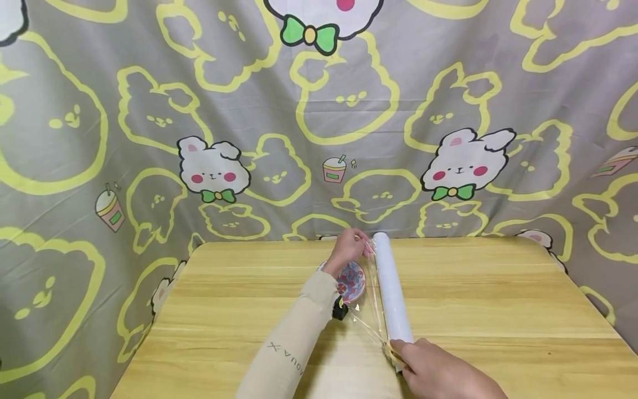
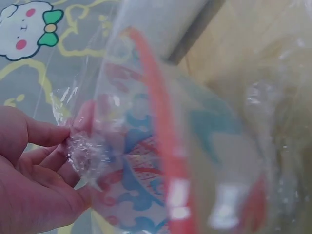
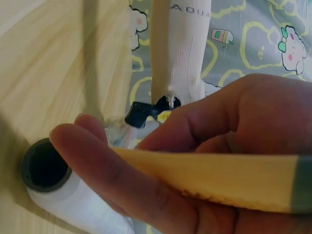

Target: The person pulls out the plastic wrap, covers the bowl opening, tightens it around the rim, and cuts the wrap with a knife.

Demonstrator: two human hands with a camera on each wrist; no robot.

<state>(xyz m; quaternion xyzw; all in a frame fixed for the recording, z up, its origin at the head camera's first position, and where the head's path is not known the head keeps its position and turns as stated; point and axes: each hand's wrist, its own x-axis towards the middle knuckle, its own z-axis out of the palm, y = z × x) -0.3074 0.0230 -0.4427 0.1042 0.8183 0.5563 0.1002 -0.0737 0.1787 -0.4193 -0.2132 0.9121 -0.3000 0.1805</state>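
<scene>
My left hand (image 1: 349, 246) pinches a bunched edge of clear plastic wrap (image 2: 87, 156) between thumb and fingers, close to the far end of the white plastic wrap roll (image 1: 391, 288). Partly hidden under that wrist is a bowl (image 1: 353, 282) with a red rim and a blue-and-red pattern. Film lies across the bowl in the left wrist view. By the roll's near end, my right hand (image 1: 443, 371) grips a flat, yellow, strip-like thing (image 3: 234, 178) with a grey end; I cannot tell its kind. Stretched film runs between the hands along the roll's left side.
A wooden table (image 1: 224, 310) carries everything. Behind it and at its sides hangs a grey curtain (image 1: 279, 116) printed with yellow outlines and white rabbits. A small black device (image 1: 340, 309) sits at the left wrist, beside the bowl. The roll's hollow core (image 3: 46, 168) faces the right hand.
</scene>
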